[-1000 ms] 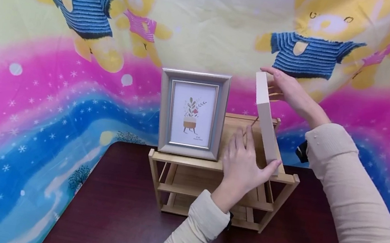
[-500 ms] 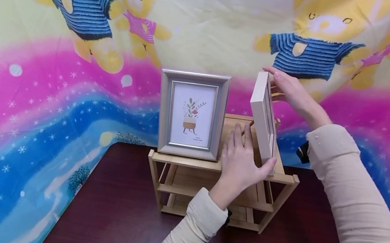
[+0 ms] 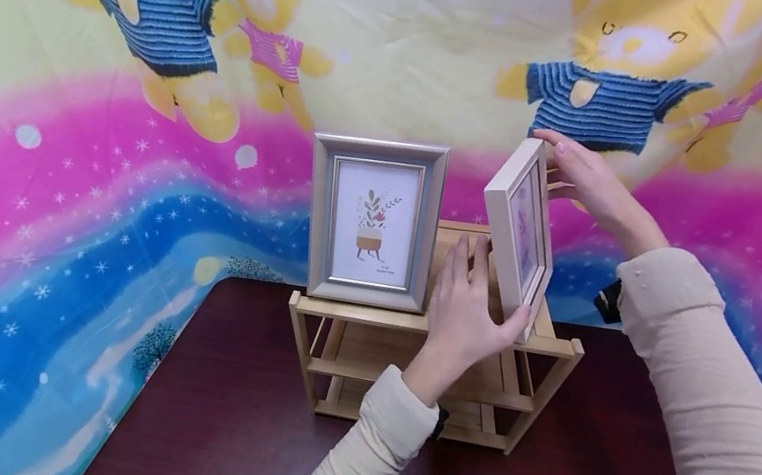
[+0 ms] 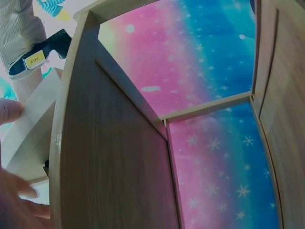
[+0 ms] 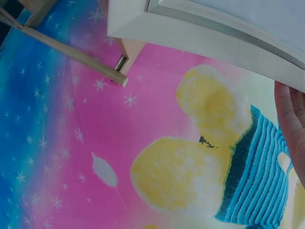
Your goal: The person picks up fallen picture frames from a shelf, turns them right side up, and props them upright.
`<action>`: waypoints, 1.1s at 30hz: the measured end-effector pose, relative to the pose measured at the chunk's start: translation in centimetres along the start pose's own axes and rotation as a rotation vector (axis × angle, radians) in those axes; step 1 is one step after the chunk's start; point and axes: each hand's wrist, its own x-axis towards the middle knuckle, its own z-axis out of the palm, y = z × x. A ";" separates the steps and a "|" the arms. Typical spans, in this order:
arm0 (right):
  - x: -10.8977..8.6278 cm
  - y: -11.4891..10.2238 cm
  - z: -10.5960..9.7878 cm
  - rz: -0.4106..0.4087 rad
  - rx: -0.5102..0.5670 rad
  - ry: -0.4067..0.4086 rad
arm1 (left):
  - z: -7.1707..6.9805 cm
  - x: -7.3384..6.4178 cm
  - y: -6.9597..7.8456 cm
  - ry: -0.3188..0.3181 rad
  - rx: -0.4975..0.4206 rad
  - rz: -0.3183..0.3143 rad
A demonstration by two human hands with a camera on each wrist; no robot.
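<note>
A white picture frame (image 3: 513, 233) stands turned at an angle on the right part of the wooden shelf's top, its picture facing right. My right hand (image 3: 598, 189) holds it by the upper corner and far side; some fingers are hidden behind it. At its lower front edge the thumb of my left hand (image 3: 468, 316) touches, while the fingers extend straight beside the frame's left-facing back. The right wrist view shows the white frame (image 5: 200, 36) close up, with fingers of my right hand (image 5: 291, 119) at its edge. To the left, a silver-grey picture frame (image 3: 314, 215) stands upright, showing a potted plant.
The wooden shelf (image 3: 362, 315) has several tiers and stands on a dark red-brown table (image 3: 215, 410). Close behind hangs a cloth backdrop (image 3: 408, 53) printed with teddy bears and snowflakes. In the left wrist view, a shelf board (image 4: 114, 143) fills the middle.
The white frame has turned from nearly edge-on so that its picture now shows toward the right. My right hand has shifted slightly right, and my left hand slightly left.
</note>
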 end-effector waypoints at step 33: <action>-2.9 1.9 -2.0 -0.030 -0.015 0.182 | -0.8 -0.9 -1.2 0.244 -0.268 0.186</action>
